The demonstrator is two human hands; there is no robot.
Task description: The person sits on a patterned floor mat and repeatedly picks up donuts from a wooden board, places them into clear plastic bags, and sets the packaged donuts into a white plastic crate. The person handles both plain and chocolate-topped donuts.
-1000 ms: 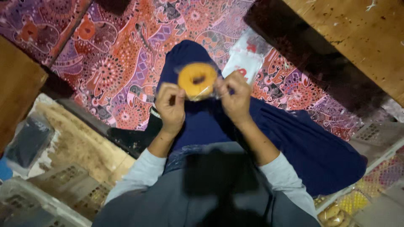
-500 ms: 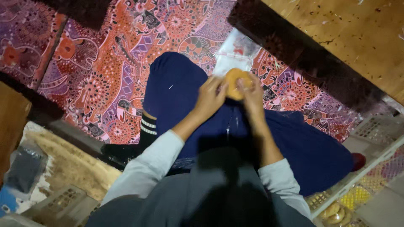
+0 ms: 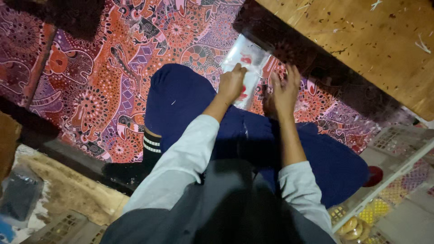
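Observation:
I sit on a red and purple patterned mat (image 3: 90, 90) with my legs in navy trousers (image 3: 181, 99). A clear plastic packet with red print (image 3: 247, 56) lies on the mat just beyond my knee. My left hand (image 3: 232, 83) is curled on the packet's near edge, gripping it. My right hand (image 3: 285, 88) hovers just right of the packet, fingers spread and holding nothing. The yellow ring seen earlier is out of sight; I cannot tell where it is.
A wooden table top (image 3: 361, 40) fills the upper right. White plastic crates (image 3: 398, 149) stand at the right, with yellow round pieces (image 3: 350, 223) and a red object (image 3: 374, 176) beside them. Another crate (image 3: 63, 226) and a dark packet (image 3: 20, 194) are at lower left.
Both hands held a yellow ring near my lap, then reached forward. Now the ring is gone from view, the left hand is on the plastic packet and the right hand has opened.

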